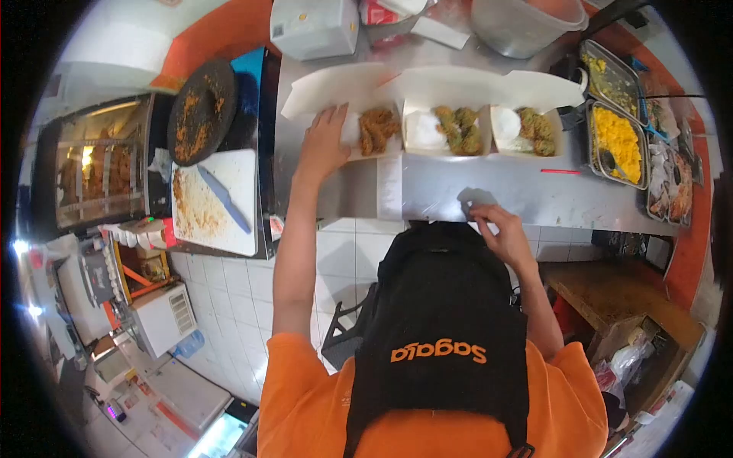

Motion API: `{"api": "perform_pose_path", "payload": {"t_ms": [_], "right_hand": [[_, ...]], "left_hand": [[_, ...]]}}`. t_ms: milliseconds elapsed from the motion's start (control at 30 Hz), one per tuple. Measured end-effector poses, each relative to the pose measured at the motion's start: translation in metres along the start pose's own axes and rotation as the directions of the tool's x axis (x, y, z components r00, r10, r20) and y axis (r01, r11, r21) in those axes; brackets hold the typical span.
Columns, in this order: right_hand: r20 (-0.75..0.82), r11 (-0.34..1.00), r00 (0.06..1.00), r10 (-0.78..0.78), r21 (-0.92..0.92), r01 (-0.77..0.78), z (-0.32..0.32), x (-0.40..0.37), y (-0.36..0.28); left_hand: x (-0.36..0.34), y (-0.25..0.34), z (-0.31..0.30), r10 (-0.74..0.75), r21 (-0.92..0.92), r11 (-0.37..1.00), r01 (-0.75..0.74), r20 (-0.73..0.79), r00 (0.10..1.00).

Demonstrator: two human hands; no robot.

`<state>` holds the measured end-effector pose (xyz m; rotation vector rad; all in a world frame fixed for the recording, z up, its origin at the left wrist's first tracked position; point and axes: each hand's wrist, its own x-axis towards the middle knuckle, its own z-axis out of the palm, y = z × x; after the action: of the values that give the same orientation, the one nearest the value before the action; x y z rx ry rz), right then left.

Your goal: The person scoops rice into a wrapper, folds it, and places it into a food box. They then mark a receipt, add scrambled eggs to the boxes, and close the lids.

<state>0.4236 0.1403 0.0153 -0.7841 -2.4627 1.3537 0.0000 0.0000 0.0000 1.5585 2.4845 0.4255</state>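
Observation:
Three open paper boxes stand in a row on the metal counter, lids folded back. My left hand [324, 145] is open, its fingers stretched over the left side of the left box [351, 137]. Pieces of brown fried chicken [378, 130] lie in that box. In the middle box [447, 151] are white rice [424, 130] and chicken with a greenish coating [461, 130]. The right box [527, 150] holds rice [507, 125] and similar green-coated chicken [537, 131]. Near the counter's front edge, my right hand [502, 231] hovers with loosely bent fingers; nothing shows in it.
Left of the counter, a knife [224, 197] lies on a stained white cutting board [210, 221], below a dark stone mortar [200, 111]. Metal trays with yellow food [617, 145] stand at the right. A clear tub [527, 34] and white container [314, 30] sit behind the boxes.

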Motion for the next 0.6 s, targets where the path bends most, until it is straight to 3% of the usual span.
{"api": "perform_pose_path", "payload": {"t_ms": [67, 100, 267, 367, 433, 467, 500, 533, 567, 600], "right_hand": [[-0.033, 0.997, 0.999, -0.012, -0.073, 0.01, 0.001, -0.005, 0.001], [-0.008, 0.999, 1.0, 0.019, 0.034, -0.019, 0.003, -0.018, -0.019], [-0.01, 0.998, 0.999, -0.047, 0.045, 0.048, -0.017, 0.001, 0.002], [0.001, 0.994, 0.994, -0.107, 0.0, 0.107, -0.02, 0.02, -0.001], [0.004, 0.986, 0.987, -0.159, -0.043, 0.159, -0.013, 0.029, -0.008], [0.01, 0.98, 0.98, -0.199, 0.006, 0.199, 0.004, 0.029, -0.004], [0.003, 0.972, 0.973, -0.232, 0.028, 0.232, 0.016, 0.035, 0.0], [0.057, 0.974, 0.98, -0.189, 0.139, 0.179, 0.022, 0.043, -0.018], [0.149, 0.94, 0.982, -0.116, 0.337, 0.06, 0.022, 0.046, -0.041], [0.252, 0.862, 0.959, -0.129, 0.507, -0.018, 0.051, 0.049, -0.045]], "left_hand": [[0.012, -0.009, 0.014, -0.027, -0.036, 0.999, 0.03, 0.077, 0.997], [-0.002, -0.004, -0.025, -0.083, 0.058, 0.996, 0.073, 0.186, 0.979], [0.024, 0.032, -0.042, -0.234, 0.238, 0.956, 0.172, 0.264, 0.936], [0.019, 0.061, -0.072, -0.335, 0.311, 0.911, 0.271, 0.176, 0.926], [-0.007, 0.045, -0.076, -0.191, 0.321, 0.924, 0.209, -0.085, 0.978], [-0.021, 0.043, -0.085, -0.128, 0.19, 0.967, 0.17, -0.213, 0.969], [-0.031, 0.053, -0.094, -0.184, 0.112, 0.97, 0.217, -0.25, 0.951], [-0.051, 0.059, -0.097, -0.22, -0.008, 0.972, 0.233, -0.365, 0.905], [-0.08, 0.066, -0.097, -0.352, -0.012, 0.925, 0.38, -0.408, 0.843], [-0.118, 0.057, -0.091, -0.347, -0.109, 0.936, 0.334, -0.43, 0.834]]}}
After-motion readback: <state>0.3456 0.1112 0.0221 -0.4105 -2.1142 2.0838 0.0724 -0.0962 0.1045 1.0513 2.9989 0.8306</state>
